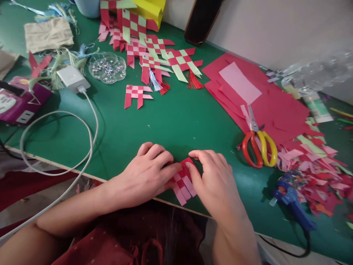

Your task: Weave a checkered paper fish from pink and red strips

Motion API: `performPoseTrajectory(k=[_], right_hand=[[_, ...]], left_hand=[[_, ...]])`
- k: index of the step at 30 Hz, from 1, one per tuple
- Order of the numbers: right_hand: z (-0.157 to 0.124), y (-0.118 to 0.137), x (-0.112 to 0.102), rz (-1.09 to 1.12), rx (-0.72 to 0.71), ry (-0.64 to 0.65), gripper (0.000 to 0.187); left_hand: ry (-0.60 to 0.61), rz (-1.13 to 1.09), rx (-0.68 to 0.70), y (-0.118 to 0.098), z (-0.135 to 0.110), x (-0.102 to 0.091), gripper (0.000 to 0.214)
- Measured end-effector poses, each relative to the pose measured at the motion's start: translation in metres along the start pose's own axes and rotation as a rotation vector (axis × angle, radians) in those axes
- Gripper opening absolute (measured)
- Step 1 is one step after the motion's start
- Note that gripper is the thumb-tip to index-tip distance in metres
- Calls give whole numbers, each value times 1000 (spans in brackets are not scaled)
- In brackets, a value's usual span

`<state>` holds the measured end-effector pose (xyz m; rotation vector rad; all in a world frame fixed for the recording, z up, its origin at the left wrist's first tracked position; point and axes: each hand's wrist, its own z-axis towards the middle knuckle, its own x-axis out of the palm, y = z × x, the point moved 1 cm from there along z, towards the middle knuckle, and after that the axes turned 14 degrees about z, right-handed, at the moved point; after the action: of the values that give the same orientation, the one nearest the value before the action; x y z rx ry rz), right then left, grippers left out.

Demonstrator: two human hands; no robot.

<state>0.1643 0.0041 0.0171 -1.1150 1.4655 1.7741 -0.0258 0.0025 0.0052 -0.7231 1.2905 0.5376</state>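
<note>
While the hands close in on it from either side, a woven piece of red and pink paper (182,186) sits between them at the near edge of the green surface (171,121), its pink strips pointing toward the person. The left hand (154,169) is curled, its fingertips bent onto the paper's left side; the right hand (216,176) is nearly closed, thumb and forefinger pinching the red upper end.

Beyond the left hand lies a small checkered paper shape (135,92), and farther past it a cluster of larger woven shapes (134,24), some with tassels. Also beyond the left hand are a clear case (107,68) of tiny round bits and, farther left, a white charger (73,79) whose cable (97,121) loops down beside the left arm.

Beyond the right hand, scissors (254,127) with red and yellow handles rest with their blades over red paper sheets (278,106). Right of that hand, a blue glue gun (293,202) lies against a heap of paper scraps (317,176).
</note>
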Motion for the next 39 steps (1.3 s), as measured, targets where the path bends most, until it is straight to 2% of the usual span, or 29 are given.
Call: performPoseTrajectory(k=[3, 8, 12, 16, 22, 28, 39], right_hand=[[3, 2, -2, 7, 6, 27, 7], [4, 6, -4, 23, -22, 45, 10], [3, 5, -3, 116, 16, 103, 9], [4, 3, -2, 189, 44, 78, 18], [7, 5, -2, 178, 51, 99, 10], [7, 6, 1, 156, 47, 61, 10], [6, 5, -2, 174, 29, 66, 14]], left_hand=[[-15, 2, 3, 0, 0, 1, 27], [-14, 4, 1, 1, 0, 2, 28], [9, 5, 2, 1, 0, 0, 28], [17, -3, -1, 0, 0, -1, 29], [25, 0, -6, 1, 2, 0, 28], [43, -10, -4, 1, 5, -1, 26], [60, 6, 4, 1, 3, -2, 31]])
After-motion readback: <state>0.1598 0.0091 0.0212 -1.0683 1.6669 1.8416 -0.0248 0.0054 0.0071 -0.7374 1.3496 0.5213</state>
